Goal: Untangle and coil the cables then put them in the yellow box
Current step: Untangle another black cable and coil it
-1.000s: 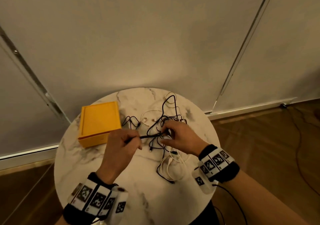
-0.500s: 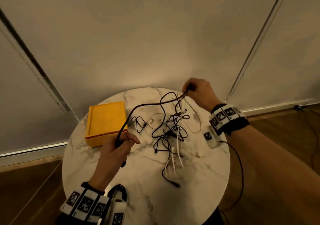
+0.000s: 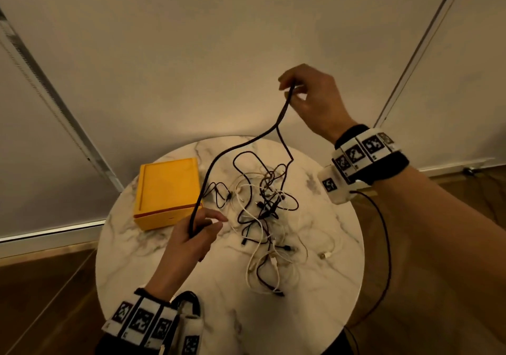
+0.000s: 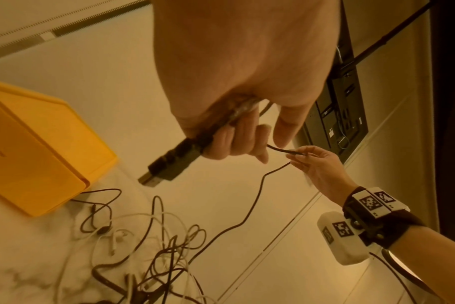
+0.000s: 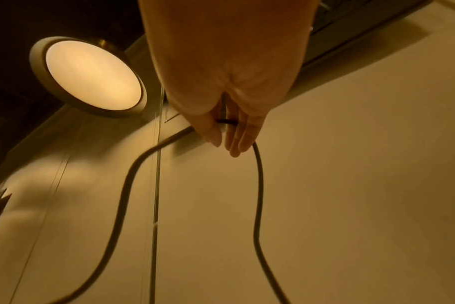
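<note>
Head view: a round marble table (image 3: 315, 313) carries a yellow box (image 3: 167, 187) near its far left edge, lid closed, and a tangle of black and white cables (image 3: 262, 212) spread from the middle toward the right and near edges. The left hand (image 3: 191, 239) is over the table just in front of the box, fingers curled round one end of a black cable (image 3: 219, 160). That cable rises in an arc to the right hand (image 3: 309, 97), which is lifted high above the far edge of the table and pinches the cable at a bend; from there the other strand drops back into the tangle. Both wrists wear bands with black-and-white markers.

Left wrist view: the left hand (image 4: 237, 82) grips the cable just behind its plug (image 4: 169, 164), which sticks out below the fist with a metal tip. The yellow box (image 4: 34, 148) sits to the left, the tangle (image 4: 148, 257) below. The right hand (image 4: 317, 164) pinches the thin black cable (image 4: 252, 205) between thumb and fingertips.

Right wrist view: the right hand (image 5: 221, 72) has thumb and fingers pressed together on the black cable (image 5: 257, 195), which hangs down in two strands either side of the fingers. A round lit lamp (image 5: 89, 76) shows at upper left
</note>
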`<state>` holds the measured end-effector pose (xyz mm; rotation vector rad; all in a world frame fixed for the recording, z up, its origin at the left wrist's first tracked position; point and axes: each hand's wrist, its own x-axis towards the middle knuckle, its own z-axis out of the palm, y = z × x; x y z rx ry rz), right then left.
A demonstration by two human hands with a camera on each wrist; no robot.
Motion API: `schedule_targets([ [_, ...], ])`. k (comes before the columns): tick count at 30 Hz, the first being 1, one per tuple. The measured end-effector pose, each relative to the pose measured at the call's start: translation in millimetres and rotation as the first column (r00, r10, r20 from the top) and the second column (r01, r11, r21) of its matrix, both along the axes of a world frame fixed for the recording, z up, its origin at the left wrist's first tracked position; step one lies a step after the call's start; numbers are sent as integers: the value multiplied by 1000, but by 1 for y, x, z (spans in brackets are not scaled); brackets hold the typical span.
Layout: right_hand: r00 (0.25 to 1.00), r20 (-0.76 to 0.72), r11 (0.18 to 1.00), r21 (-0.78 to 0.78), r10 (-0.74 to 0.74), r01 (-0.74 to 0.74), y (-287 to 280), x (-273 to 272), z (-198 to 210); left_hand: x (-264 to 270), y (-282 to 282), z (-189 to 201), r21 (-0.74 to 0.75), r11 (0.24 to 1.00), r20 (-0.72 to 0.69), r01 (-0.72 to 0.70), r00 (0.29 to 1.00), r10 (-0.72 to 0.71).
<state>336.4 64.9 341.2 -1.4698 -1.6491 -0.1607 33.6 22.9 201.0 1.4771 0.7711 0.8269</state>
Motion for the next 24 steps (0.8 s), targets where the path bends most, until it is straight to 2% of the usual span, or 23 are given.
schedule_targets([
  [3, 993, -118, 990, 139, 26, -10, -1, -3, 32, 16, 13, 12, 68, 997, 12, -28, 1000, 27],
  [7, 996, -11, 975, 205, 87, -83, -5, -22, 63, 66, 52, 37, 138, 990, -13, 3, 1000, -1],
  [12, 992, 29, 963, 238, 124, -128, -13, -40, 82, 155, 91, 66, 161, 964, -250, 209, 954, -165],
  [17, 953, -118, 951, 175, 278, -256, -30, -45, 72, 191, 82, 94, 217, 888, -252, 405, 902, -350],
  [21, 925, -269, 962, 125, 267, -242, -40, -31, 53, 193, 61, 93, 124, 846, -90, 519, 854, -512],
  [24, 902, -337, 963, 96, 269, -252, -42, -21, 42, 190, 54, 85, 110, 851, -115, 514, 857, -503],
])
